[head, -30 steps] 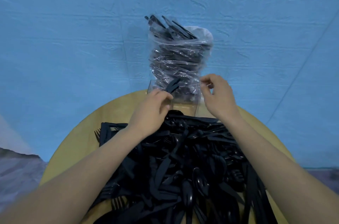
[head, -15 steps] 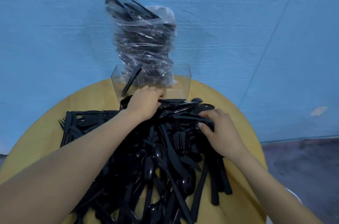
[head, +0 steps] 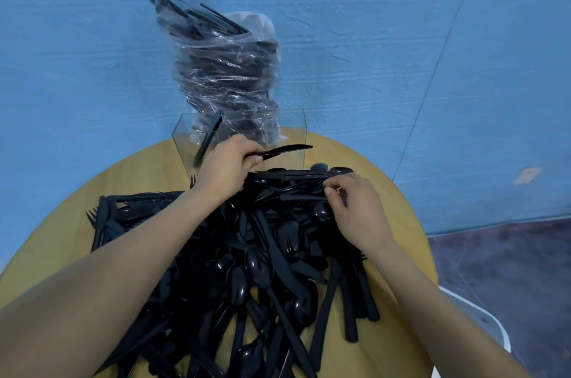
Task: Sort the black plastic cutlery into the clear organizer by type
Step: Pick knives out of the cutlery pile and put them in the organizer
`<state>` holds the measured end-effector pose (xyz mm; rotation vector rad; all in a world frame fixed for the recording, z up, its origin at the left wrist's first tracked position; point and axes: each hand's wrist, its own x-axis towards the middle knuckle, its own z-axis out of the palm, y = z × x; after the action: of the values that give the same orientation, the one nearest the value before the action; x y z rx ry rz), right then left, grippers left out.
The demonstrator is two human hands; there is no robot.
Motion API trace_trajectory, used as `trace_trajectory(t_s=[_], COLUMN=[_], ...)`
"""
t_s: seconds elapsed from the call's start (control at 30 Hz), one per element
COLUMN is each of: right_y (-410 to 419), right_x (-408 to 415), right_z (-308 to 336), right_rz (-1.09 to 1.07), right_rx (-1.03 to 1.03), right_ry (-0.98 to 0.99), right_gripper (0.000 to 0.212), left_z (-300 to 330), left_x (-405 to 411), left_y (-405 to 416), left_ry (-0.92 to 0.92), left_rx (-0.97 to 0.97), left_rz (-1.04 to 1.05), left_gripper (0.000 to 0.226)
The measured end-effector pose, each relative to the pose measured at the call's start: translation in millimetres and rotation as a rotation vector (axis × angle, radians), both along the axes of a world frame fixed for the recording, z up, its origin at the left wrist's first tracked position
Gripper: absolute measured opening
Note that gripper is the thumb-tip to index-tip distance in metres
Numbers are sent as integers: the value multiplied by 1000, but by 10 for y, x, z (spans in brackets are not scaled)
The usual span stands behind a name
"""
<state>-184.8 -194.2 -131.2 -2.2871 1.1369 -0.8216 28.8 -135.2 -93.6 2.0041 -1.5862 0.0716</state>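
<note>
A big heap of black plastic cutlery (head: 262, 257) covers the round wooden table (head: 148, 173). At the table's far edge stands the clear organizer (head: 290, 130), with one black knife (head: 208, 138) leaning in its left compartment. My left hand (head: 227, 165) holds a black knife (head: 289, 150) by its handle just in front of the organizer, blade pointing right. My right hand (head: 355, 207) lies on the heap's far right side, its curled fingertips pinching a black piece whose type I cannot tell.
A clear plastic bag (head: 228, 71) stuffed with more black cutlery stands behind the organizer against the blue wall. A white object's edge (head: 482, 315) shows low at the right, beside the table. Dark floor lies to the right.
My left hand has lifted a knife out of the heap toward the organizer. My right hand has shifted slightly up the heap, fingers now pinching a piece.
</note>
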Motion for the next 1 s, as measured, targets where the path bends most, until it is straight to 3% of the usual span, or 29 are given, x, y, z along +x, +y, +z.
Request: trace_trajectory(t_s=[0.13, 0.23, 0.43, 0.73, 0.87, 1.0], right_y=[-132, -183, -243, -73, 96, 288], right_x=[20, 12, 41, 230, 350, 411], right_z=[5, -26, 29, 397, 599, 738], right_rz=[-8, 57, 119, 288, 336, 391], right_rx=[68, 115, 71, -35, -43, -38], right_ry=[266, 304, 230, -178, -196, -75], right_gripper=[25, 22, 6, 6, 12, 20], left_z=[15, 56, 142, 507, 616, 741], left_x=[33, 38, 25, -34, -56, -29], left_y=[22, 22, 18, 136, 243, 443], left_ry=[34, 68, 109, 260, 332, 351], left_rx=[-50, -99, -174, -329, -335, -338], left_rz=[-1, 1, -21, -64, -80, -42], left_gripper=[17, 16, 15, 10, 21, 21])
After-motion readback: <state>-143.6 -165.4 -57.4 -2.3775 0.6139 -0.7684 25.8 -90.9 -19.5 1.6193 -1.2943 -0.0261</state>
